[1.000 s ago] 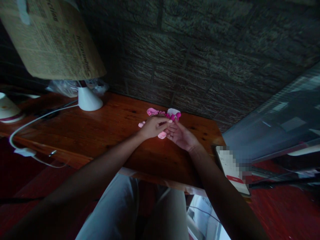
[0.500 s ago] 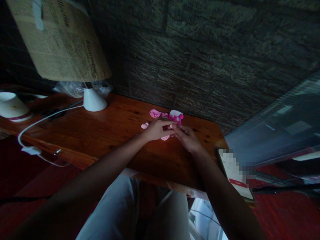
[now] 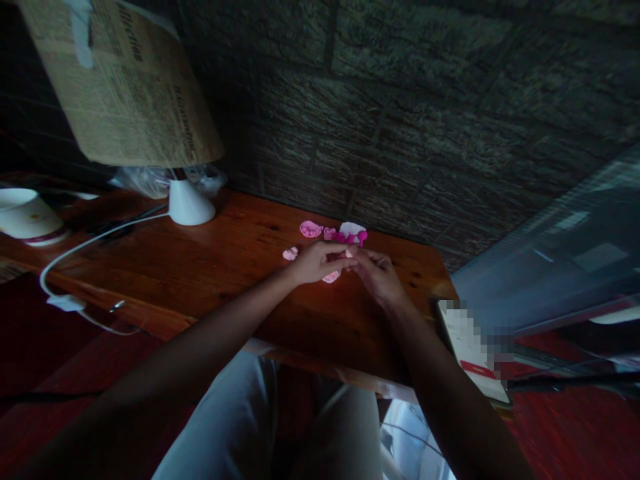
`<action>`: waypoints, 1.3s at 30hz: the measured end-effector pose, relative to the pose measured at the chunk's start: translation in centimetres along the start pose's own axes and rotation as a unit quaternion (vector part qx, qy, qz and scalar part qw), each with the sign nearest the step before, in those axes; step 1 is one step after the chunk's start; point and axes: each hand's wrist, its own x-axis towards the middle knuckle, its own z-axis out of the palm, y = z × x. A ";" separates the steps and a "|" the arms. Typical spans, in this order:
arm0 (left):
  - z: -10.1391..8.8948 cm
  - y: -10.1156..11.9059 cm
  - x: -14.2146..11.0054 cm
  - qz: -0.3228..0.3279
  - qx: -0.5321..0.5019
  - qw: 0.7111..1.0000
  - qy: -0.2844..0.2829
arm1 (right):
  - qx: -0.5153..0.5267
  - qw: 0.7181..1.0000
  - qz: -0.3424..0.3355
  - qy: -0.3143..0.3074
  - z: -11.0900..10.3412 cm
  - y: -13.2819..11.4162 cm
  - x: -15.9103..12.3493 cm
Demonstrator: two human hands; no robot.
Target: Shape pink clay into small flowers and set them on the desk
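Note:
My left hand (image 3: 317, 263) and my right hand (image 3: 379, 275) meet above the table, fingertips closed together around a small pale pink piece of modelling clay (image 3: 349, 253). Its exact shape is too small to make out. Beneath my fingers, partly covered by them, lies a flat light pink clay piece (image 3: 331, 277). To the left of my left hand sits a pale pink clay lump (image 3: 290, 253). Behind the hands are a pink oval clay piece (image 3: 311, 229), a curled pink bit (image 3: 329, 233), deep pink clay (image 3: 363, 237) and a whitish flat piece (image 3: 353, 228).
On the wooden table (image 3: 240, 257), a lamp with a newsprint shade (image 3: 145, 100) and white base (image 3: 190, 203) stands at left, beside a paper cup (image 3: 30, 213). A white cable (image 3: 95, 237) hangs over the front edge. A stone wall (image 3: 400, 127) rises behind; a tablet-like panel (image 3: 473, 347) is right.
My fingers have shifted slightly around the small clay piece, and the gap between my left thumb and fingers has narrowed. The view has moved a little; the other clay pieces stay put.

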 end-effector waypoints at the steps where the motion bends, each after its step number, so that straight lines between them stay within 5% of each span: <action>1: 0.0 -0.1 0.0 -0.002 -0.009 1.000 -0.003 | 0.009 1.000 0.009 -0.003 0.0 -0.1 0.0; 16: 0.3 -1.5 0.0 -0.013 -0.073 0.997 0.018 | 0.183 0.964 0.182 -0.067 -1.1 -0.4 -0.2; 27: 0.2 -0.5 -0.9 0.028 0.182 0.982 -0.042 | 0.150 0.974 0.149 -0.076 -1.1 0.7 -0.3; 34: 0.5 -0.5 -0.6 0.097 0.096 0.990 0.026 | 0.077 0.991 0.098 -0.058 -0.1 0.2 -0.3; 39: 0.8 0.0 -0.3 0.059 0.043 0.995 0.064 | 0.071 0.993 0.086 -0.031 -0.1 0.2 -0.2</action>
